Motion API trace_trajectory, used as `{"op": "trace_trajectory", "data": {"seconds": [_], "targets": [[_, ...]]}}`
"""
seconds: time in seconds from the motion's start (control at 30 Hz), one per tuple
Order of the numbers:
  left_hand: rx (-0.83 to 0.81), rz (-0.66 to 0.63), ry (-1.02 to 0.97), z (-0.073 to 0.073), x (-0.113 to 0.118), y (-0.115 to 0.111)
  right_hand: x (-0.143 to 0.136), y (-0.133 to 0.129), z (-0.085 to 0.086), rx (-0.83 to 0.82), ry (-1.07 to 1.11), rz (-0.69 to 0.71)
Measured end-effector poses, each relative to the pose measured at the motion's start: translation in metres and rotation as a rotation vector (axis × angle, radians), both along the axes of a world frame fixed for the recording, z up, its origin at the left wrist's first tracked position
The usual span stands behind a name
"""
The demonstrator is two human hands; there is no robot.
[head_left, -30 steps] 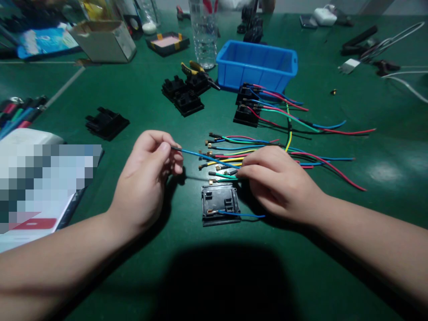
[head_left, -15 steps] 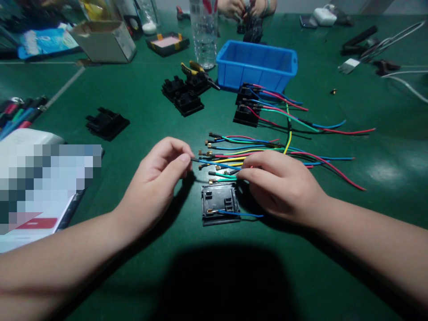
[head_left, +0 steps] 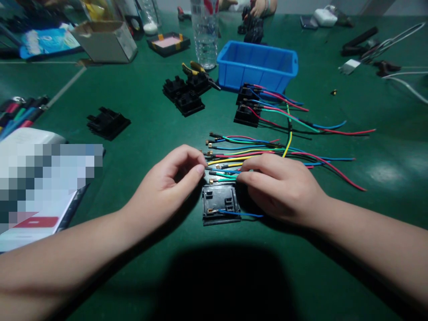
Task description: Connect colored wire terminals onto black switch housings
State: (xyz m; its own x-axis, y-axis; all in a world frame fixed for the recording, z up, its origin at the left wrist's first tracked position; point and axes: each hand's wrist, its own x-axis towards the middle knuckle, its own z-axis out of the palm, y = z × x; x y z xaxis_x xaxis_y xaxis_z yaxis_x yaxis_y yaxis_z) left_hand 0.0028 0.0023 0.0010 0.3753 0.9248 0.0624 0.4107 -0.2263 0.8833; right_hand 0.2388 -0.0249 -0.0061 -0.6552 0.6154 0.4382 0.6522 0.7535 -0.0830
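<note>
My left hand is closed, with thumb and forefinger pinching the dark-sleeved end of a blue wire. My right hand grips the same wire further along, its fingertips over green wires on the table. Just below both hands lies a square black plastic panel, inner side up. A short blue wire with a brass terminal sits on its lower part. Beyond my fingers several coloured wires with crimped ends, such as a yellow wire, lie side by side.
Wired black panels lie before a blue bin. Bare panels and yellow-handled pliers are left of it, near a bottle. A lone panel and a phone-like screen are leftward. Another person's hand shows at the back.
My left hand has moved right and slightly nearer, lowering the end of the blue wire towards the other wires. My right hand stays almost in place. The other person's hands have shifted.
</note>
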Motion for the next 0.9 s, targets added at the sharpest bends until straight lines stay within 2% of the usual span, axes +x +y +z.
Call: {"op": "trace_trajectory", "data": {"seconds": [0.3,0.67,0.9], "targets": [[0.024,-0.015,0.003,-0.0026,-0.0001,-0.0018,-0.0002,-0.001,-0.0005,-0.034,-0.033,-0.025],[0.013,-0.016,-0.029,-0.004,-0.0013,-0.0022,0.0009,0.0002,-0.0001,-0.076,0.037,0.03],[-0.011,-0.013,0.004,-0.0047,-0.0011,-0.0026,0.001,0.0002,-0.001,-0.045,0.076,-0.007]]}}
